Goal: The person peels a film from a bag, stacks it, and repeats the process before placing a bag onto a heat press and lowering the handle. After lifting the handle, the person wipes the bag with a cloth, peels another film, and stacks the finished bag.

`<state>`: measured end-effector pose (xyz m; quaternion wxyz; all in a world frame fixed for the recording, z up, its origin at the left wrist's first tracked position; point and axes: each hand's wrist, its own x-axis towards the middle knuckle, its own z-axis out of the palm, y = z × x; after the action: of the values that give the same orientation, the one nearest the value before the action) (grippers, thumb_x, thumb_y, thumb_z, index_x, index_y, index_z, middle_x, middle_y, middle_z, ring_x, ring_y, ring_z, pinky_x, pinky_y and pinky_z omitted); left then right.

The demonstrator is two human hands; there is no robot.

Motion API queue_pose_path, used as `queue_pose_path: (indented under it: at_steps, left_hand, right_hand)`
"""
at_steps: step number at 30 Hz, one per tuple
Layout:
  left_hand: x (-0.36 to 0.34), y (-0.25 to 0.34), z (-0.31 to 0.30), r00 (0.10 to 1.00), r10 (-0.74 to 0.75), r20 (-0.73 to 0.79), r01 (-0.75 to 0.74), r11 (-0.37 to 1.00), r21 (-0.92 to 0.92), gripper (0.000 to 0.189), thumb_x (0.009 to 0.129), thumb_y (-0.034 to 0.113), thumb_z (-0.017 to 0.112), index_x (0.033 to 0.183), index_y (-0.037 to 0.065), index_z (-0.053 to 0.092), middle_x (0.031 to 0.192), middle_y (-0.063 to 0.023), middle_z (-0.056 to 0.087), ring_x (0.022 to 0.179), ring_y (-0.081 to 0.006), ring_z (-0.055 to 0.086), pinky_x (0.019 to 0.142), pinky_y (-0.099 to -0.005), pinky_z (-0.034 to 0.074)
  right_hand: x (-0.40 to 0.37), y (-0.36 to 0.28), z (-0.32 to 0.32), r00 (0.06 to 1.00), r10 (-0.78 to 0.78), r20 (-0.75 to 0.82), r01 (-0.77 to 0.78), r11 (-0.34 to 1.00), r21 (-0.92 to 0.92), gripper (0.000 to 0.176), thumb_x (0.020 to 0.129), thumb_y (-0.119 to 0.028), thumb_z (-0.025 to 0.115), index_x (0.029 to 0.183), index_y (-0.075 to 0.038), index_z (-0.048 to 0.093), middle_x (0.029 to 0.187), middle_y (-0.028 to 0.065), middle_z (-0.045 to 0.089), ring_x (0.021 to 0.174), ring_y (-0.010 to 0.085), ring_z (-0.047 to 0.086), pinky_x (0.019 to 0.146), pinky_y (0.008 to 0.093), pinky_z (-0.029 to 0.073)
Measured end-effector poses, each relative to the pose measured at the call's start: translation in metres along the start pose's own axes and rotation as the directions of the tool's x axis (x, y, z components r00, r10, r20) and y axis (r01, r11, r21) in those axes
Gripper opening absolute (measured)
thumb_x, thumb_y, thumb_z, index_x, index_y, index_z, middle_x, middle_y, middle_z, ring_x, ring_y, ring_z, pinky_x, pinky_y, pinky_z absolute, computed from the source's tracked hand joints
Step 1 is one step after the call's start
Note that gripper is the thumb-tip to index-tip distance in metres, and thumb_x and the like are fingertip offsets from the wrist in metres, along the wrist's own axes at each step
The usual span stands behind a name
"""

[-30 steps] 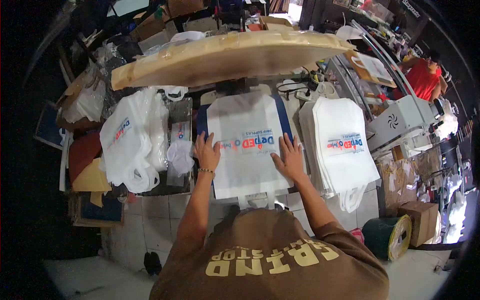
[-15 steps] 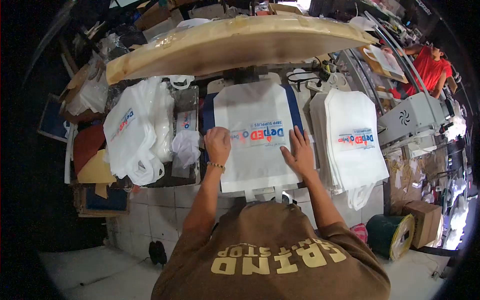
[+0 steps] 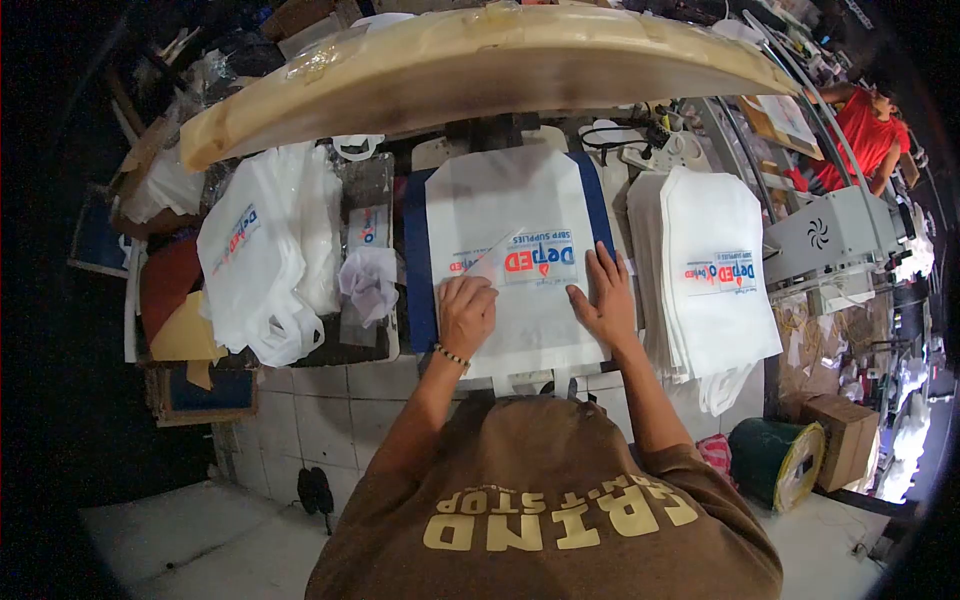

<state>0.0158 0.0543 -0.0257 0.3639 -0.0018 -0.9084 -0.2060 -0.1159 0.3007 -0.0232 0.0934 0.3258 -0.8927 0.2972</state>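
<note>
A white fabric bag [image 3: 520, 330] lies flat on a dark blue pad [image 3: 420, 250], its handles toward me. Red and blue lettering [image 3: 540, 258] shows across its middle. My left hand [image 3: 466, 312] pinches the left end of a clear film [image 3: 487, 263], which is lifted and folded back over part of the lettering. Flat on the bag's right side rests my right hand [image 3: 606, 300], fingers apart and thumb out, beside the print.
A printed bag stack [image 3: 700, 220] lies to the right, and more white bags [image 3: 265, 250] to the left by crumpled film [image 3: 368, 283]. A big curved padded board [image 3: 480, 70] overhangs the far side. Someone in a red shirt [image 3: 865, 135] is at the far right.
My left hand has moved right and toward me from the bag's left edge, lifting the film's left end with it. My right hand stays on the bag. The view has shifted slightly.
</note>
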Motion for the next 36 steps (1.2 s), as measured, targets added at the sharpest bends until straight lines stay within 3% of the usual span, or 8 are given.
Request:
queue_pose_path:
  at_steps: [7, 13, 15, 16, 18, 25, 31, 36]
  left_hand:
    - [0.003, 0.003, -0.002, 0.999, -0.043, -0.031, 0.042, 0.999, -0.004, 0.012, 0.072, 0.003, 0.074, 0.082, 0.009, 0.068, 0.097, -0.0055, 0.067, 0.092, -0.0286, 0.061, 0.085, -0.0430, 0.046]
    - [0.012, -0.002, -0.001, 0.981, -0.141, -0.137, 0.134, 0.989, -0.058, 0.009, 0.074, 0.003, 0.072, 0.079, 0.008, 0.067, 0.100, -0.0073, 0.069, 0.098, -0.0296, 0.062, 0.087, -0.0431, 0.046]
    - [0.011, 0.001, -0.001, 1.000, -0.009, -0.011, 0.008, 0.997, -0.073, 0.008, 0.076, 0.001, 0.071, 0.081, 0.006, 0.066, 0.100, -0.0074, 0.070, 0.099, -0.0289, 0.063, 0.087, -0.0429, 0.046]
    - [0.009, 0.007, -0.001, 1.000, -0.007, -0.010, 0.006, 0.997, -0.076, 0.008, 0.076, 0.001, 0.071, 0.081, 0.006, 0.066, 0.100, -0.0074, 0.070, 0.099, -0.0289, 0.063, 0.087, -0.0429, 0.046]
    - [0.002, 0.023, 0.000, 0.989, 0.047, 0.141, -0.021, 0.984, -0.178, 0.008, 0.079, 0.002, 0.069, 0.086, 0.005, 0.066, 0.098, -0.0089, 0.071, 0.099, -0.0292, 0.064, 0.092, -0.0428, 0.046]
    - [0.004, 0.034, 0.001, 0.987, 0.060, 0.147, -0.019, 0.963, -0.267, 0.014, 0.077, -0.001, 0.069, 0.088, 0.005, 0.064, 0.095, -0.0065, 0.069, 0.094, -0.0277, 0.063, 0.086, -0.0413, 0.046]
    - [0.000, 0.038, 0.006, 0.984, 0.042, 0.172, 0.018, 0.943, -0.332, 0.018, 0.075, -0.004, 0.069, 0.089, 0.005, 0.063, 0.093, -0.0077, 0.068, 0.092, -0.0301, 0.063, 0.085, -0.0415, 0.047]
    - [-0.010, 0.049, 0.009, 0.954, 0.049, 0.295, 0.095, 0.886, -0.455, 0.010, 0.079, -0.002, 0.066, 0.088, 0.003, 0.063, 0.091, -0.0104, 0.070, 0.094, -0.0325, 0.066, 0.095, -0.0458, 0.049]
  right_hand:
    - [0.001, -0.002, -0.004, 1.000, 0.015, 0.014, -0.015, 1.000, -0.001, 0.069, 0.088, -0.042, 0.068, 0.140, -0.001, 0.053, 0.154, 0.0194, 0.042, 0.139, 0.0496, 0.037, 0.113, 0.0523, 0.037]
    - [0.001, -0.009, -0.008, 0.998, 0.052, 0.028, -0.053, 0.998, 0.022, 0.061, 0.088, -0.041, 0.068, 0.141, -0.013, 0.056, 0.154, 0.0191, 0.041, 0.139, 0.0505, 0.036, 0.111, 0.0536, 0.038]
    - [0.000, -0.007, -0.007, 0.998, 0.051, 0.043, -0.051, 0.999, 0.012, 0.058, 0.088, -0.041, 0.069, 0.141, -0.019, 0.057, 0.157, 0.0150, 0.040, 0.140, 0.0497, 0.035, 0.112, 0.0532, 0.038]
    - [0.000, -0.006, -0.007, 0.998, 0.054, 0.042, -0.054, 0.998, 0.010, 0.058, 0.088, -0.041, 0.069, 0.141, -0.019, 0.057, 0.157, 0.0150, 0.040, 0.140, 0.0497, 0.035, 0.112, 0.0532, 0.038]
    - [0.001, -0.006, -0.007, 0.998, 0.037, 0.043, -0.038, 0.999, 0.028, 0.058, 0.088, -0.041, 0.068, 0.140, -0.017, 0.058, 0.156, 0.0177, 0.039, 0.139, 0.0523, 0.035, 0.111, 0.0556, 0.039]
    - [0.001, -0.007, -0.009, 0.998, 0.057, 0.034, -0.058, 0.998, 0.038, 0.058, 0.088, -0.042, 0.067, 0.140, -0.017, 0.058, 0.157, 0.0160, 0.038, 0.141, 0.0498, 0.034, 0.111, 0.0540, 0.039]
    - [0.001, -0.007, -0.015, 0.986, 0.121, 0.113, -0.131, 0.988, 0.078, 0.067, 0.079, -0.039, 0.071, 0.141, -0.017, 0.057, 0.159, 0.0146, 0.036, 0.144, 0.0481, 0.030, 0.113, 0.0542, 0.036]
    - [-0.001, 0.015, -0.006, 0.991, 0.055, 0.119, -0.077, 0.979, 0.190, 0.076, 0.071, -0.034, 0.072, 0.143, -0.019, 0.055, 0.161, 0.0119, 0.033, 0.147, 0.0463, 0.025, 0.115, 0.0564, 0.034]
